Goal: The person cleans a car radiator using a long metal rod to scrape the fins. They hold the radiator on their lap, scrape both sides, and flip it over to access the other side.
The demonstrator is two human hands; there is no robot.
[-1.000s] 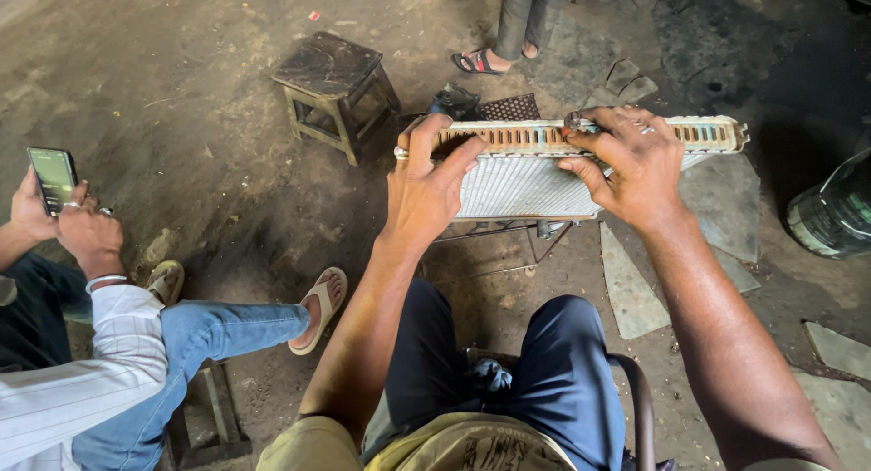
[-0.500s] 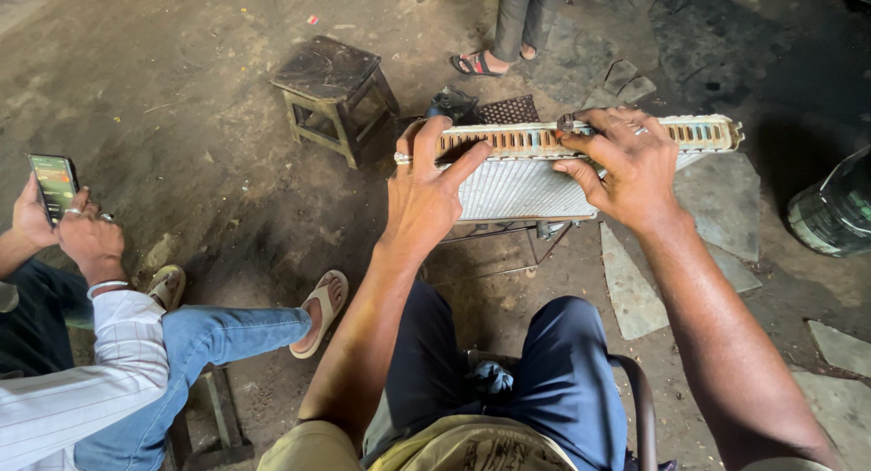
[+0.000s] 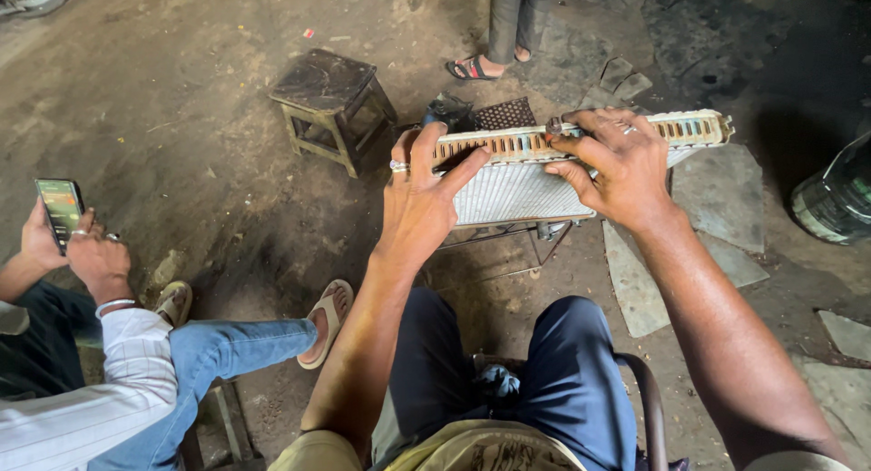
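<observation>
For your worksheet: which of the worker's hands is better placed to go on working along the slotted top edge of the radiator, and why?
Probably the right hand: its fingers pinch the slotted strip of the radiator; the left hand lies flat, bracing it.

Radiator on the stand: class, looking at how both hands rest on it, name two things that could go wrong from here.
1. The radiator sits on a thin wire stand; pressure from the left hand could tip it.
2. The right hand grips the slotted top edge, and the left hand lies on the fins; bare skin might get cut, or the fins bent.
</observation>
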